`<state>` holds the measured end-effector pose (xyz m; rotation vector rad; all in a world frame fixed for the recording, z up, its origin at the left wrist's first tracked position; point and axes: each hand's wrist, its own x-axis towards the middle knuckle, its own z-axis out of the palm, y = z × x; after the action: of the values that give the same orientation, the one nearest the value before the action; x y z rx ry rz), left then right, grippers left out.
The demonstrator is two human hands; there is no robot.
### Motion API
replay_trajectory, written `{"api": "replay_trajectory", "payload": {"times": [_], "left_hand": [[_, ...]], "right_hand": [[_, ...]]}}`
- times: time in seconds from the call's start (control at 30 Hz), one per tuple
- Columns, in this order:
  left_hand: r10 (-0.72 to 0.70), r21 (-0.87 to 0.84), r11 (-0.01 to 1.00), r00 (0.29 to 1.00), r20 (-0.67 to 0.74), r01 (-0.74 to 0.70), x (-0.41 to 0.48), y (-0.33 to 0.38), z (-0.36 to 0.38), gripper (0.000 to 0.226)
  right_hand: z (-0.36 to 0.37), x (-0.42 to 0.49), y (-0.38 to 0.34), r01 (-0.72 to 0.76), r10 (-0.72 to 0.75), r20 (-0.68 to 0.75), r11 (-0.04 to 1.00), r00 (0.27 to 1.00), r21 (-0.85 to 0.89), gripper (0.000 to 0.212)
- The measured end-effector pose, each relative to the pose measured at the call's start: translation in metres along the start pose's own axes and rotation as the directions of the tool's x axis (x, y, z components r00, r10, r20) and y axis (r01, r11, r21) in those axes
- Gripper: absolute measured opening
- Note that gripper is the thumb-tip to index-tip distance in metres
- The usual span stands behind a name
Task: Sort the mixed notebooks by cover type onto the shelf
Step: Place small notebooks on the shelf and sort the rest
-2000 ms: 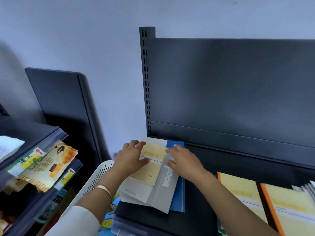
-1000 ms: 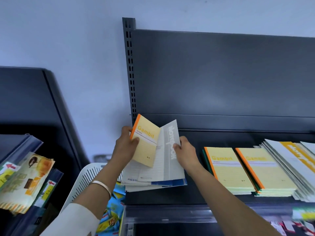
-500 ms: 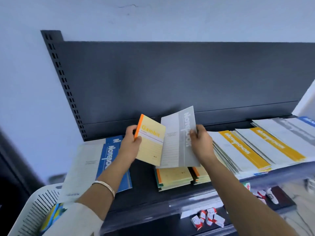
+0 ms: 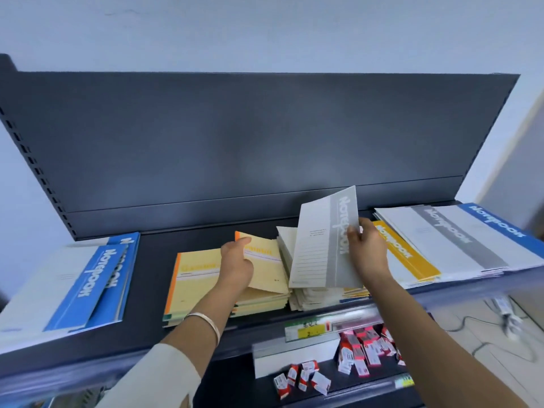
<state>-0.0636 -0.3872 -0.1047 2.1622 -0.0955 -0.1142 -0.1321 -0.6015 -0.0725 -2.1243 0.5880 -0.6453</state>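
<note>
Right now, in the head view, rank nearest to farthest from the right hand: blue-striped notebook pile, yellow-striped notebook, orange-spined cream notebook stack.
1. Yellow-striped notebook, beside the right hand.
2. Orange-spined cream notebook stack, centre-left.
3. Blue-striped notebook pile, far left.

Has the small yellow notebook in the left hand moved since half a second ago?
Yes. The yellow notebook was held up before the back panel; now the left hand lowers it onto the right yellow stack.
</note>
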Motion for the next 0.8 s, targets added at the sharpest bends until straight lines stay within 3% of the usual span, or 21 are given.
{"api": "replay_trajectory", "payload": {"times": [0.27, 0.33, 0.43, 0.67, 0.8], "left_hand": [[0.095, 0.427, 0.893, 0.987, 0.130, -0.142, -0.004, -0.013, 0.015, 0.054], [0.149, 0.529, 0.818, 0.972, 0.179, -0.223, -0.006, -0.011, 0.018, 0.050], [0.227, 0.551, 0.758, 0.933, 0.280, -0.349, -0.008, -0.003, 0.025, 0.048], [0.240, 0.635, 0.640, 0.898, 0.369, -0.432, -0.005, -0.001, 0.029, 0.045], [0.237, 0.645, 0.621, 0.891, 0.387, -0.446, -0.004, -0.001, 0.028, 0.044]], "right_hand": [[-0.028, 0.037, 0.039, -0.047, 0.046, 0.248, 0.999, 0.968, -0.004, 0.029], [-0.026, 0.044, 0.040, -0.026, 0.045, 0.315, 0.998, 0.948, -0.063, 0.030], [-0.015, 0.056, 0.042, 0.061, 0.033, 0.358, 0.967, 0.933, -0.248, 0.032], [0.012, 0.050, 0.043, 0.213, 0.072, 0.379, 0.723, 0.923, -0.657, 0.032], [0.018, 0.035, 0.035, 0.406, -0.106, 0.425, 0.568, 0.899, -0.716, 0.039]]}}
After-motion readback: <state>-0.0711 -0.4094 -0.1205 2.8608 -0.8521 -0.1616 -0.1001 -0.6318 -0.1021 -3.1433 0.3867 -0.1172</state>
